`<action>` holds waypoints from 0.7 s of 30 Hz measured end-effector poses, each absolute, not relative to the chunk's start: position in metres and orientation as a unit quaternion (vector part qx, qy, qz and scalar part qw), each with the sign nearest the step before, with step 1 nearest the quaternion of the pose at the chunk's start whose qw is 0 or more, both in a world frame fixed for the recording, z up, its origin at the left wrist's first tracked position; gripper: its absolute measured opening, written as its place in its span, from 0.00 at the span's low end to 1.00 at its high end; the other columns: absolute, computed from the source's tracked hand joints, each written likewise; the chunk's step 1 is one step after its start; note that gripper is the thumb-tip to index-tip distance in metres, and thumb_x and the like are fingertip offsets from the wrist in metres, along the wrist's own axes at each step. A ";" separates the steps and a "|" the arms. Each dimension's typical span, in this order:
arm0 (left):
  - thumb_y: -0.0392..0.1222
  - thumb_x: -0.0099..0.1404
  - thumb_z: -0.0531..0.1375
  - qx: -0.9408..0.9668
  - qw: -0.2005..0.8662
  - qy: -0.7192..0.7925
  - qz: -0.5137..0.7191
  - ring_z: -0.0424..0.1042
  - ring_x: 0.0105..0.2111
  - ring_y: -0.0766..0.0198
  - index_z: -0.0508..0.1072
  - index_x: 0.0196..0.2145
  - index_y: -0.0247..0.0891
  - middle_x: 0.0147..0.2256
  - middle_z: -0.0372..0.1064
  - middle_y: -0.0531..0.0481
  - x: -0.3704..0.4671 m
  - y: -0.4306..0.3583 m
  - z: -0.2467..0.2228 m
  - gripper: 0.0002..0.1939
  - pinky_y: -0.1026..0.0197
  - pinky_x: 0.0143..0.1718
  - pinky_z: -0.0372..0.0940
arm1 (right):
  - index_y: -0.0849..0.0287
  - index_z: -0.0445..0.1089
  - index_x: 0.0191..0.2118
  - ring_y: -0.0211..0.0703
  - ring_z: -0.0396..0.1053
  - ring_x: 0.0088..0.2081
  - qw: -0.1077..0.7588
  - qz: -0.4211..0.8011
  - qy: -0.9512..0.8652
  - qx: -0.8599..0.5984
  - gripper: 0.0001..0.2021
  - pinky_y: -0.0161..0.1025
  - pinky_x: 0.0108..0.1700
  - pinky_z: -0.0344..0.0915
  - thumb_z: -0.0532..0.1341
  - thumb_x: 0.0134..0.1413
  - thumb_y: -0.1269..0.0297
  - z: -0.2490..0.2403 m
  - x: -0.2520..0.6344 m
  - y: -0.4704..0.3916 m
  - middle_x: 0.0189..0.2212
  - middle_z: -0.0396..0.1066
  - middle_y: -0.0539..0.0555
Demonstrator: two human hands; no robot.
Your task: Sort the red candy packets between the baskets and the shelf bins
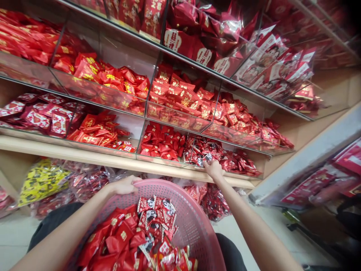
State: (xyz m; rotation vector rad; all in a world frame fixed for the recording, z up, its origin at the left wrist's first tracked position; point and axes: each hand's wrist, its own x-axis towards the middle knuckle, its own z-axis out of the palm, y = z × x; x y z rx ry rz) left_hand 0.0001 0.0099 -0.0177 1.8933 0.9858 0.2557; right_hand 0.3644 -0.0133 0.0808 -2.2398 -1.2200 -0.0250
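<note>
My left hand (127,185) is closed on the rim of a pink plastic basket (197,214) held in front of my knees. Inside lie plain red wrapped packets (117,237) and red packets with black-and-white cartoon prints (158,216); some gold-edged ones are at the bottom. Over at the lowest shelf, my right hand (214,170) reaches to the front of a compartment of similar printed packets (201,148). Its fingers are closed at a small candy packet (208,157) with a black-and-white print, partly hidden by the hand.
Clear dividers split the shelves (113,92) into compartments of red packets. Below the wooden ledge (50,147) sit bagged packets and a yellow bag (43,180). A pale post (304,150) stands at right, with more red goods (313,184) beyond.
</note>
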 end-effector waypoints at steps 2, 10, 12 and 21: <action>0.36 0.41 0.53 0.774 0.478 0.400 0.108 0.60 0.22 0.70 0.71 0.33 0.37 0.25 0.67 0.58 0.000 0.010 -0.018 0.18 0.70 0.22 0.54 | 0.57 0.66 0.15 0.52 0.65 0.34 0.312 -0.008 -0.437 -0.843 0.13 0.47 0.40 0.54 0.58 0.40 0.56 0.080 0.361 -0.011 0.20 0.67 0.55; 0.36 0.41 0.53 0.773 0.476 0.407 0.105 0.58 0.20 0.71 0.70 0.34 0.37 0.23 0.66 0.57 -0.001 0.012 -0.022 0.18 0.70 0.21 0.54 | 0.58 0.64 0.16 0.40 0.63 0.23 0.453 0.049 -0.402 -0.794 0.10 0.35 0.27 0.55 0.58 0.38 0.60 0.079 0.364 -0.014 0.15 0.64 0.50; 0.36 0.41 0.53 0.774 0.473 0.409 0.100 0.59 0.20 0.71 0.70 0.35 0.37 0.23 0.66 0.57 0.000 0.011 -0.020 0.19 0.70 0.21 0.54 | 0.59 0.65 0.17 0.39 0.63 0.22 0.489 0.074 -0.393 -0.775 0.09 0.34 0.26 0.57 0.58 0.38 0.60 0.082 0.365 -0.014 0.15 0.65 0.49; 0.37 0.41 0.54 0.771 0.475 0.412 0.103 0.62 0.24 0.69 0.70 0.34 0.37 0.26 0.67 0.57 0.002 0.003 -0.007 0.19 0.70 0.24 0.57 | 0.60 0.63 0.19 0.36 0.62 0.22 0.607 0.127 -0.364 -0.695 0.11 0.34 0.28 0.60 0.61 0.36 0.57 0.095 0.375 -0.043 0.17 0.64 0.48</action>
